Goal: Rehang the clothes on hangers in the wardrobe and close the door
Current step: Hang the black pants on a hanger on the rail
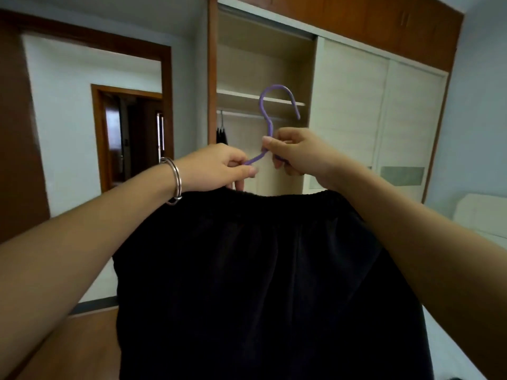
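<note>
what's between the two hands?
Head view: only a short bare stretch of the purple hanger spans left hand to right hand, above the black garment.

Soft, even indoor light fills the room, brightest on the pale wall [63, 111]. The black garment [260, 283] is so dark its folds barely show. Straight edges of the wardrobe [354, 111] bow near the borders, and detail is slightly soft throughout.
</note>
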{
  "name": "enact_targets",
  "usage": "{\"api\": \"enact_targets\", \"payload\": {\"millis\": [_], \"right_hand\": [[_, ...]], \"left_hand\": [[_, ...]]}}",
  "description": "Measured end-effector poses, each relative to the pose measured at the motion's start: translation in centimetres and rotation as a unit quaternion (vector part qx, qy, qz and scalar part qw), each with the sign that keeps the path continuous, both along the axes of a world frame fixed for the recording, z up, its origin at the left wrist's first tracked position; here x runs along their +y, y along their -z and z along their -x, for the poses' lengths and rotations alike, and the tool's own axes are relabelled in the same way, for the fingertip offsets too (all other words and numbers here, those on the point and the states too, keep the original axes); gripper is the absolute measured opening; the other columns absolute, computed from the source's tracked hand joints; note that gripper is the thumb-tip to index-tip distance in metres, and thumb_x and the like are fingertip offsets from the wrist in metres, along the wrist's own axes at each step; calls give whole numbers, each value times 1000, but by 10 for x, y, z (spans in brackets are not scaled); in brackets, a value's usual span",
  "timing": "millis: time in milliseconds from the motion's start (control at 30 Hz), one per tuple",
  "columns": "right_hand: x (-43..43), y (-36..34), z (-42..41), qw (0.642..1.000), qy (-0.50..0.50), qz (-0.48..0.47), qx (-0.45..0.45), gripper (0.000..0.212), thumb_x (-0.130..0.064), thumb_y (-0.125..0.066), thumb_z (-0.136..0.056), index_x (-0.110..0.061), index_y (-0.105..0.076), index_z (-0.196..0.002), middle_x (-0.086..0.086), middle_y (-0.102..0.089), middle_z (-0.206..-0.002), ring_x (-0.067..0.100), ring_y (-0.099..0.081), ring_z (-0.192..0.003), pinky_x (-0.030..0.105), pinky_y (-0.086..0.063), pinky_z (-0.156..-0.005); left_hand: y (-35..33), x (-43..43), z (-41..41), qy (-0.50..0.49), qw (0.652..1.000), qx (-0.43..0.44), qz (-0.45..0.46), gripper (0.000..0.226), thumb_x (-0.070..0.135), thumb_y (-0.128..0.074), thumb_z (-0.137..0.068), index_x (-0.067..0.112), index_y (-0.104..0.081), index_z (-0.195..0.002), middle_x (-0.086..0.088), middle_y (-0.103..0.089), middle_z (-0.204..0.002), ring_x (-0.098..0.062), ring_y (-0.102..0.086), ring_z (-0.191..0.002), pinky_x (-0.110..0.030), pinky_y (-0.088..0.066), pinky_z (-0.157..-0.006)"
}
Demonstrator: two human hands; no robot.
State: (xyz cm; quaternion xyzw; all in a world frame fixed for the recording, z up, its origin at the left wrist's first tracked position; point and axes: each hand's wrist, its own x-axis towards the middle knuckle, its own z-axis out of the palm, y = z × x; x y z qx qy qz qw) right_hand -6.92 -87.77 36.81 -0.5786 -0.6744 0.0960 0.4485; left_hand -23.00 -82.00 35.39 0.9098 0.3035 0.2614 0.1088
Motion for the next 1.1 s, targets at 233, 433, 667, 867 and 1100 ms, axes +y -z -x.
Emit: {"api": "enact_targets", "payload": {"millis": [233, 433, 667, 867, 1100], "right_hand": [[100, 7, 54, 988, 41, -17, -147, 28, -35, -52, -91, -14, -65, -80, -2, -56, -66, 6, -47, -56, 15, -38, -49], [194, 15, 101, 998, -35, 57, -23, 19, -20, -54, -91, -5, -65, -88, 15, -73, -85, 25, -72, -77, 31, -60, -72], [271, 3, 107, 983, -135, 113, 44, 21, -8, -45, -95, -3, -58, -111, 12, -64, -90, 22, -63, -86, 34, -55, -88], [331, 7, 96, 963, -194, 160, 99, 26, -9, -38, -98, -5, -54, -118, 5, -53, -76, 13, -53, -66, 27, -54, -69], [397, 16, 104, 952, -232, 161, 114, 26, -10, -38, -98, -4, -57, -116, 4, -49, -72, 10, -43, -58, 21, -36, -53]], "left_hand": [[24, 69, 30, -139, 983, -105, 50, 31, 29, -47, -93, 9, -69, -82, 6, -56, -61, -2, -51, -57, -17, -37, -58], [29, 128, 48, -220, 940, -196, 172, 32, 10, -43, -93, 15, -49, -62, 1, -46, -59, -8, -40, -52, -13, -35, -39], [27, 190, 56, -126, 891, -299, 317, 22, 12, -44, -95, 2, -59, -108, -6, -62, -81, -13, -61, -74, -17, -52, -62], [27, 262, 93, -245, 920, -286, 111, 20, 14, -50, -91, 7, -64, -104, -5, -64, -86, -19, -61, -89, -16, -49, -74], [62, 362, 142, -332, 942, -17, -46, 46, 20, -43, -95, 12, -34, -140, -8, -34, -148, -24, -31, -136, -33, -25, -112]]}}
